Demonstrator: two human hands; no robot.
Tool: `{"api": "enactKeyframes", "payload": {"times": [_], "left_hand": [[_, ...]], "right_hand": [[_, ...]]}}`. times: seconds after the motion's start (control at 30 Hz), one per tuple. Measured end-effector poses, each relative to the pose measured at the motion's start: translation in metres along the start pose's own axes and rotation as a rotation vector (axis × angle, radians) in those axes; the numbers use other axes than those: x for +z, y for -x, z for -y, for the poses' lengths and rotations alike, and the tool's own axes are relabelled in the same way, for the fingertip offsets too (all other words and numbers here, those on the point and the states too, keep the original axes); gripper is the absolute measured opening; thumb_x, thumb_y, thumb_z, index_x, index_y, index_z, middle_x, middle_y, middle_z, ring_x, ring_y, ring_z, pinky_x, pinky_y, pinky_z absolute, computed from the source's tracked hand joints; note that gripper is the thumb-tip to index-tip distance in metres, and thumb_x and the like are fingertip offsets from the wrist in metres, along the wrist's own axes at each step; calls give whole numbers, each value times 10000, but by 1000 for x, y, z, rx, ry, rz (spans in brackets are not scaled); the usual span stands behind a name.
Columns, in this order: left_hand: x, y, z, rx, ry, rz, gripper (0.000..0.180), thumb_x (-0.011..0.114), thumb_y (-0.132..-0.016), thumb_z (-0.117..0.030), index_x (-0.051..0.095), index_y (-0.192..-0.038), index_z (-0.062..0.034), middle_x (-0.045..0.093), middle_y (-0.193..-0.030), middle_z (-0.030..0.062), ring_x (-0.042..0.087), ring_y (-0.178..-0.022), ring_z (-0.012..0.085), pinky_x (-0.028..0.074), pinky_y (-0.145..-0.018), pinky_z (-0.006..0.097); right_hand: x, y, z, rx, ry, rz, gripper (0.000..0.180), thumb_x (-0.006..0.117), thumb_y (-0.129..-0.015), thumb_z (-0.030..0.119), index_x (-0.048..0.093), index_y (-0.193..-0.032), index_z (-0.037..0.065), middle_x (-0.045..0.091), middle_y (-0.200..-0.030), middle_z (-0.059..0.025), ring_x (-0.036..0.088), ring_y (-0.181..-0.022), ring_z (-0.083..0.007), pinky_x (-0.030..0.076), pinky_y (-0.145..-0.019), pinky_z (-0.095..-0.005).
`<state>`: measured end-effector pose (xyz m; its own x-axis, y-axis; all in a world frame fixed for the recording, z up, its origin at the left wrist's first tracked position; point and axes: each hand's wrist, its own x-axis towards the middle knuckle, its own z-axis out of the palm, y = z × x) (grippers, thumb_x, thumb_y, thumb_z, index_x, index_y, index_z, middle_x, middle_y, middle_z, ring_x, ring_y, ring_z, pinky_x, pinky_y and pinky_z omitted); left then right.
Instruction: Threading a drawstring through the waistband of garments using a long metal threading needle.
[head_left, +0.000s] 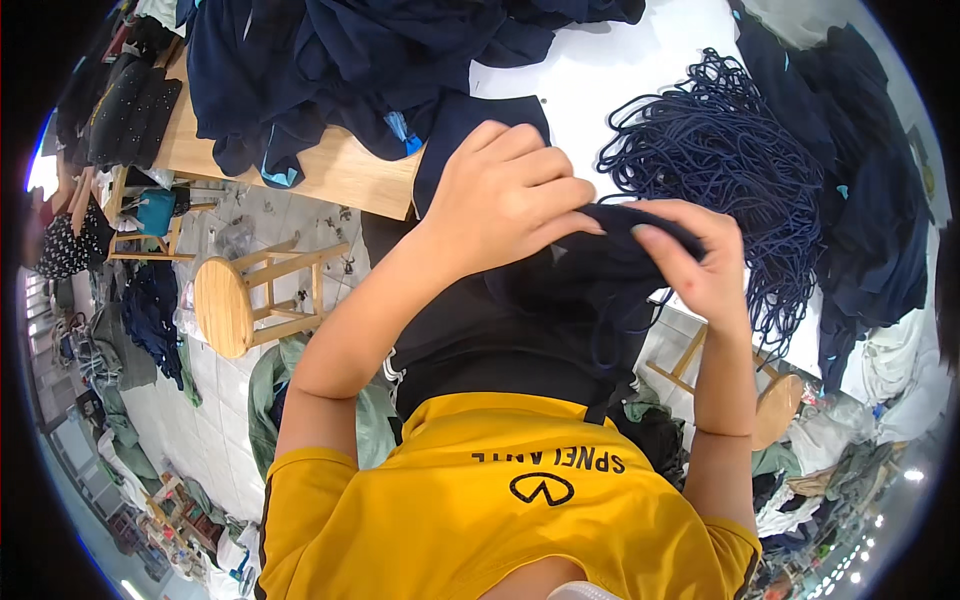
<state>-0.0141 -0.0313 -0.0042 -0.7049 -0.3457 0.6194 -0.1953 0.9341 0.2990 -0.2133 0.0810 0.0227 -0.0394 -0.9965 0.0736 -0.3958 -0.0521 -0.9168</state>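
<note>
Dark navy fabric [590,268] is bunched between my two hands over my lap, and part of it reaches up onto the table edge. My left hand [512,195] is closed on its left part, fingers curled and thumb pressed along the top. At the right end, my right hand [700,255] pinches a fold between thumb and fingers. A loop of thin dark cord [606,335] hangs below the fabric; where it enters the cloth is hidden. Just beyond my right hand lies a large tangled heap of navy cord [715,150].
A pile of navy garments [330,70] with light blue bits covers the far left table. More dark cloth [865,190] drapes over the right side. Wooden stools [224,308] stand at left and lower right [777,412]. Clothes heaps [150,320] lie on the floor.
</note>
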Motion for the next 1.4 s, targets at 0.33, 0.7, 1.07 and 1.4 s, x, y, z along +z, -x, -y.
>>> {"api": "enactKeyframes", "payload": {"times": [0.33,0.7,1.07,1.4], "left_hand": [[7,27,-20,-284,492,387,236,736,-741,-158,562,-710,-1,571,-665,114,546,-571,326,417,-487,334],[7,12,-16,-332,76,-184,154,760,-683,-138,632,-709,-57,535,-561,61,547,-477,239,404,-437,311],[-10,-8,-9,-541,47,-222,223,739,-766,-219,618,-679,-53,549,-578,123,514,-480,301,367,-423,321],[-40,63,93,-794,-148,-356,278,724,-794,-279,702,-928,-35,679,-766,124,641,-635,250,485,-605,280]], "right_hand": [[-9,12,3,140,187,237,191,648,-850,156,526,-919,26,563,-713,-123,574,-659,-246,443,-618,-302],[41,15,-38,-294,522,-625,858,884,-554,149,327,-1197,38,325,-1168,-163,374,-1069,-280,369,-872,-331],[79,20,-40,-34,51,-407,186,647,-846,79,606,-984,-39,644,-852,-99,598,-758,-210,460,-713,-285],[43,55,-7,89,-237,122,145,586,-872,90,538,-804,-29,518,-721,-99,478,-658,-164,398,-620,-289]]}}
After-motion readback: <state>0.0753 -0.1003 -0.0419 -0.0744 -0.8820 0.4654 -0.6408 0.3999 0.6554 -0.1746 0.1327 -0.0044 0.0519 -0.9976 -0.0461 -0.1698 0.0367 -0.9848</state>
